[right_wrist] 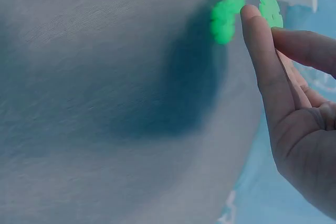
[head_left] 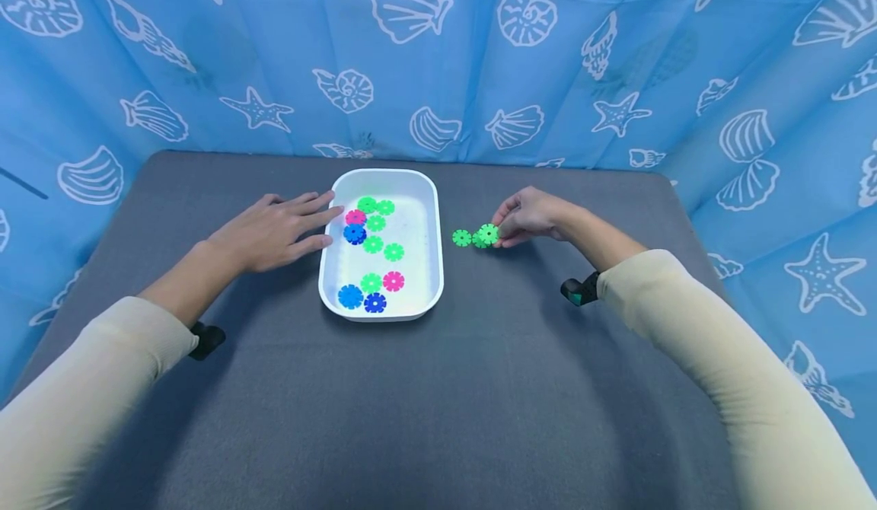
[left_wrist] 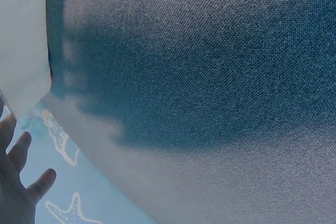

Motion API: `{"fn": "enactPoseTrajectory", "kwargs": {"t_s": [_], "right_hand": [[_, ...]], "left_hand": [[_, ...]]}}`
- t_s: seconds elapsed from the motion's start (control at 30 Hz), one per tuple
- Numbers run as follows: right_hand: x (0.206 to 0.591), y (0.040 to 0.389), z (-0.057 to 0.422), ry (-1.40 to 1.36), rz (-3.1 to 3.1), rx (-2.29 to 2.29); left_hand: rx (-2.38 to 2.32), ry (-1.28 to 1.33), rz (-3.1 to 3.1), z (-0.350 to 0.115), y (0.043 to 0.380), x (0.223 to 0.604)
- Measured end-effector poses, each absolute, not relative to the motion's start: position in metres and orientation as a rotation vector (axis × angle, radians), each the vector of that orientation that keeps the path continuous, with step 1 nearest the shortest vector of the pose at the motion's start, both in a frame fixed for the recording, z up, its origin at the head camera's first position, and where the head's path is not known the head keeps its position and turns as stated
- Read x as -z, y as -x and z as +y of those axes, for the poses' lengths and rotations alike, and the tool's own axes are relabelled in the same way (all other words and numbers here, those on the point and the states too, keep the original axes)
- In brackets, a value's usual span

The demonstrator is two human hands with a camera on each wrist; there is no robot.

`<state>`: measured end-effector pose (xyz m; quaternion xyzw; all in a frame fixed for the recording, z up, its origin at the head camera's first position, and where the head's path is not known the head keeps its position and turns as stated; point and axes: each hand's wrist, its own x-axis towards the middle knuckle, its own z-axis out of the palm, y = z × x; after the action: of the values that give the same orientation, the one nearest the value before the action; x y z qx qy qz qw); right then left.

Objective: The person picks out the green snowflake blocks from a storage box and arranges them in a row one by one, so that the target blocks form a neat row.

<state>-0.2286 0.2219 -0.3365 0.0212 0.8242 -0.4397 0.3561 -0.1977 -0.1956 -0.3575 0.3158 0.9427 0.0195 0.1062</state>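
Observation:
My right hand (head_left: 532, 217) pinches a green notched plastic disc (head_left: 489, 234) between thumb and fingertips, to the right of the white tray (head_left: 439, 266). In the right wrist view the pinched disc (right_wrist: 269, 9) shows beyond the fingertips. Two more green discs (head_left: 461, 237) lie on the table beside it, one partly covered by the pinched disc in the head view. Spread and straight, the fingers of my left hand (head_left: 277, 230) reach over the tray's left rim. Only part of that hand (left_wrist: 21, 182) appears in the left wrist view, below the tray wall (left_wrist: 23, 40).
Inside the tray lie several green discs (head_left: 393, 252), pink discs (head_left: 393, 281) and blue discs (head_left: 350, 297). The grey cloth-covered table (head_left: 438, 411) ends at a blue curtain (head_left: 452, 61) with white sea-shell prints.

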Motion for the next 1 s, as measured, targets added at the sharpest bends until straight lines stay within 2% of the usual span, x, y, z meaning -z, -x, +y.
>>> {"fn": "enactPoseTrajectory", "kwargs": {"t_s": [0.4, 1.0], "right_hand": [[0.361, 0.227, 0.250, -0.225, 2.072, 1.224], [0.368, 0.224, 0.257, -0.265, 2.087, 1.271]], "left_hand": [[-0.042, -0.931, 2.778, -0.194, 0.197, 0.358], [-0.049, -0.936, 2.782, -0.195, 0.196, 0.357]]}}
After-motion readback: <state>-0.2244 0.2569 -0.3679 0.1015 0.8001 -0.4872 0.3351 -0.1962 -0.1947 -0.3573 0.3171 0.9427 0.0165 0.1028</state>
